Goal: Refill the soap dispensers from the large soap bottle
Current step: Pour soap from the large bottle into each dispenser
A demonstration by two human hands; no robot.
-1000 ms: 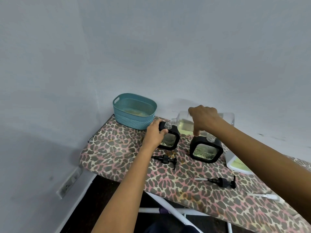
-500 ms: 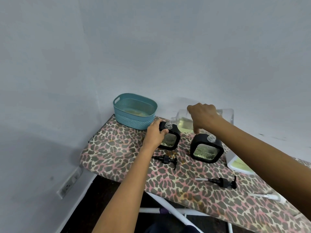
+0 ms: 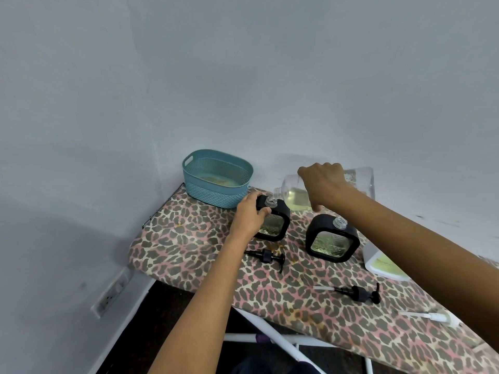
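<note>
Sitting low on the left wall: a white outlet (image 3: 110, 294). The leopard-print ironing board (image 3: 189, 238) runs from the room corner toward lower right, with white legs under it.

The teal basket (image 3: 216, 195) is at the board's far-left end, near the wall, with a yellowish smear on its floor.

Just right of the basket is the left hand (image 3: 249, 215). Its grip is holding the upper left corner of the left dispenser (image 3: 275, 224), fingers curled over the top edge. The left dispenser has a black square frame and a clear patterned window. It stands upright with its threaded neck open and the pump off.

In front of it a black pump (image 3: 266, 257) lies flat on the board.

The large soap bottle (image 3: 293, 197) is clear and tipped on its side behind the two dispensers. Its mouth points left, just above the left dispenser's open neck. Pale yellow soap is pooled along its lower side. Cannot tell if soap is flowing.

The right hand (image 3: 322, 184) comes over the top of the bottle, grip holding its body, fingers wrapped down the front.

The right dispenser (image 3: 332, 238) stands upright below that hand, apart from the left one. It has the same black frame, an open neck and greenish soap showing in the window.

Right of it is a white tray (image 3: 383, 265), pale green inside and partly hidden by the right forearm.

A second black pump (image 3: 356, 292) lies on the board nearer the camera, its white tube pointing left.

Farther right a white pump (image 3: 432, 317) lies flat, blurry.
</note>
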